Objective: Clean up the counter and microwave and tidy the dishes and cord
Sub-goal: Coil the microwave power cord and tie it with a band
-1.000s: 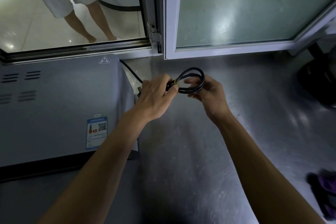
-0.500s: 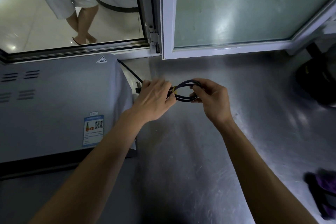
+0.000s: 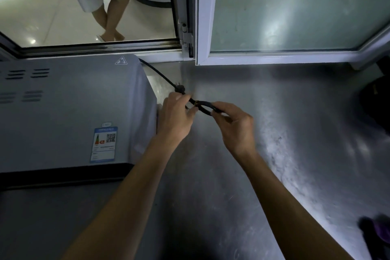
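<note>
On the far left sits the grey microwave (image 3: 69,110), seen from above, with a blue sticker (image 3: 103,144) on its near side. Past it, through the open window, a person's legs (image 3: 109,19) show on the pale floor; they stand closer together than a second ago and have moved a bit to the right.

The black cord (image 3: 160,74) comes out from behind the microwave's far right corner and runs down to the hands. The plug (image 3: 180,88) now sticks out just past the left hand, where before it was hidden.

The left hand (image 3: 176,116) is beside the microwave's right edge, its fingers curled and pinching the cord where a yellow tie (image 3: 196,103) wraps it. The loop (image 3: 207,106) of cord lies between the two hands. A second ago it stood up round and open; now it is flat and squeezed thin.

The right hand (image 3: 236,125) pinches the right end of the loop with its thumb and fingertips. Both hands are lower and nearer the steel counter (image 3: 295,133) than before.

On the far right a dark thing (image 3: 375,101) sits at the edge, too dim to tell what it is. A purple cloth (image 3: 379,232) lies at the near right corner.
</note>
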{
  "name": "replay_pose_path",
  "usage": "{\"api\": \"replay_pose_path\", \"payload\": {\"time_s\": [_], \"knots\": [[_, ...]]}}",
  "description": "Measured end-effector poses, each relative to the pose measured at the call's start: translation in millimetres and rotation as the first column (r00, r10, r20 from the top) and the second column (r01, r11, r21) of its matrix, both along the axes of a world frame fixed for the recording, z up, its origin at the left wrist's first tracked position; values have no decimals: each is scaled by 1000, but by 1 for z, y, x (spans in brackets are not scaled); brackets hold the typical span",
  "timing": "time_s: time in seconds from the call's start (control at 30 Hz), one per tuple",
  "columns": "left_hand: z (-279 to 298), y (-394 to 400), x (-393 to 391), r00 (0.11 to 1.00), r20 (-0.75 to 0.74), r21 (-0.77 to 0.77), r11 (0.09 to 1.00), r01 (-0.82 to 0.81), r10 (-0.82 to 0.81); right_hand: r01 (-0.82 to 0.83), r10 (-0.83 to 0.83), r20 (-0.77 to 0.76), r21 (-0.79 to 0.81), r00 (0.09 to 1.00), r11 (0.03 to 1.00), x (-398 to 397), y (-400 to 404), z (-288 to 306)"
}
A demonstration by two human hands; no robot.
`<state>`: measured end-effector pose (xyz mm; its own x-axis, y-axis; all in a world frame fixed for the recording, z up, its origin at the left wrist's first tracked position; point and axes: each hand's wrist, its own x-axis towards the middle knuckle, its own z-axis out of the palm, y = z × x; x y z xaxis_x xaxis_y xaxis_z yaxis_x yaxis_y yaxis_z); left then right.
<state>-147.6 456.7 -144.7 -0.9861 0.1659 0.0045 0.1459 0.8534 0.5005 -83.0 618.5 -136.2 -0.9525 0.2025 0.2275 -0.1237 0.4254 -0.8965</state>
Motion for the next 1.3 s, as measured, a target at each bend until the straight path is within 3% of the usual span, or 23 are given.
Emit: {"api": "replay_pose_path", "payload": {"time_s": [0.17, 0.33, 0.57, 0.9, 1.13, 1.3], "knots": [[-26, 4, 1, 998, 4, 91, 994, -60, 60, -85, 118, -113, 261, 987, 962, -8, 0, -27], [-46, 2, -10, 993, 19, 191, 975, -114, 112, -145, 198, -111, 368, 974, 918, -25, -1, -55], [-77, -1, -26, 974, -20, 308, 928, -209, 226, -231, 299, -79, 459, 951, 858, -56, -5, -93], [-107, -5, -49, 937, 124, 335, 875, -349, 327, -276, 357, -35, 564, 934, 778, -90, -13, -137], [-117, -7, -62, 912, 149, 335, 848, -410, 382, -393, 401, 125, 591, 908, 705, -106, -25, -149], [-116, -10, -60, 934, 86, 240, 903, -356, 346, -391, 343, 195, 556, 919, 734, -98, -21, -140]]}}
